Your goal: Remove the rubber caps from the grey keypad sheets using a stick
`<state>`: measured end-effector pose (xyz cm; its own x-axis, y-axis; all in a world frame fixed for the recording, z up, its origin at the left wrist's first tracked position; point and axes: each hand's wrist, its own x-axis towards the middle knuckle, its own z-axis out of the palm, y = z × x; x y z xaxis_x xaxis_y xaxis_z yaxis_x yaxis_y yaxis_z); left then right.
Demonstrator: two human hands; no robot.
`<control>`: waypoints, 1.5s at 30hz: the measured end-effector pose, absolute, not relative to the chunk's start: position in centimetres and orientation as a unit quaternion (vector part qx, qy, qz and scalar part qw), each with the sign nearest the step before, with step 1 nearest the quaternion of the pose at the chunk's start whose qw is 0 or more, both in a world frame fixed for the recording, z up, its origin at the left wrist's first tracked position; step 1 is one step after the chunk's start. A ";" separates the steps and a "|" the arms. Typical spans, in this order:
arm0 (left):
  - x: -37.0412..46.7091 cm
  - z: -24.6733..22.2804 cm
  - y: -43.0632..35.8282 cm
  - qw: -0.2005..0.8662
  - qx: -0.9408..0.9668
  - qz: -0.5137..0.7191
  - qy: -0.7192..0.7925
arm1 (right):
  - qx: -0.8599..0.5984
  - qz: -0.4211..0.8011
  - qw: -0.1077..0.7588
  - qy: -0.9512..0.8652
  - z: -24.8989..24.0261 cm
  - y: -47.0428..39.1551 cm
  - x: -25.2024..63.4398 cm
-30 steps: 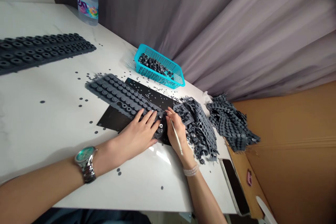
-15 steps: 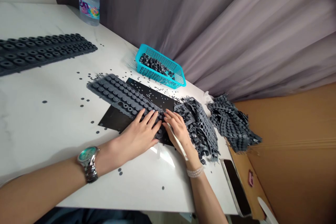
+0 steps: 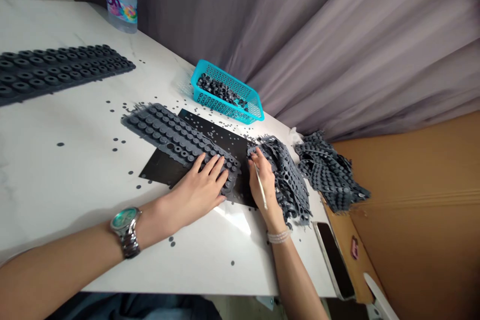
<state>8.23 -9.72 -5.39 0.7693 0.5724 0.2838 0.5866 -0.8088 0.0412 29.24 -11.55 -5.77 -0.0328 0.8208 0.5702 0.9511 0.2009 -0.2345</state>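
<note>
A dark grey rubber strip with rows of round studs (image 3: 165,127) lies slantwise over a black mat (image 3: 159,167). My left hand (image 3: 198,185) rests flat on the strip's near right end, fingers spread. Closed around a thin white stick (image 3: 259,182), my right hand (image 3: 264,180) is right of the strip, apart from it, at the left edge of a heap of perforated grey rubber pieces (image 3: 288,172). Small dark discs are scattered around the mat.
Behind the mat a turquoise basket (image 3: 225,105) holds small dark pieces. Another studded strip (image 3: 56,70) lies at the left, a water bottle (image 3: 120,0) behind it. At the right are more crumpled rubber sheets (image 3: 330,172) and a phone (image 3: 333,257).
My right hand has moved right, off the strip's end and to the heap, with the white stick still in it. My left hand stays on the strip. The view has shifted slightly.
</note>
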 end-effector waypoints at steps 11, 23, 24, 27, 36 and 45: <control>8.6 -5.9 -10.2 0.008 -0.910 -0.174 -0.377 | -0.517 -0.063 0.221 -0.825 -4.3 -11.5 26.1; 8.5 -5.6 -10.2 0.017 -0.918 -0.157 -0.364 | -0.525 -0.069 0.212 -0.821 -5.6 -10.3 27.2; 8.5 -5.5 -10.2 0.015 -0.919 -0.155 -0.362 | -0.550 -0.069 0.230 -0.800 -5.6 -10.2 27.3; 8.4 -5.4 -10.2 0.010 -0.920 -0.149 -0.362 | -0.633 -0.061 0.281 -0.719 -5.6 -10.4 28.0; 8.5 -5.2 -10.7 0.005 -0.907 -0.151 -0.394 | -0.513 -0.046 0.225 -0.827 -3.6 -12.6 26.2; 8.8 -5.5 -11.4 0.052 -0.913 -0.106 -0.390 | -0.482 -0.058 0.206 -0.850 -3.9 -12.3 26.4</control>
<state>8.83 -11.36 -5.46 0.6727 0.7022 0.2333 0.7240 -0.6897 -0.0115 26.43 -12.33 -3.93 -0.4511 0.7952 0.4052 0.8428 0.5289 -0.0998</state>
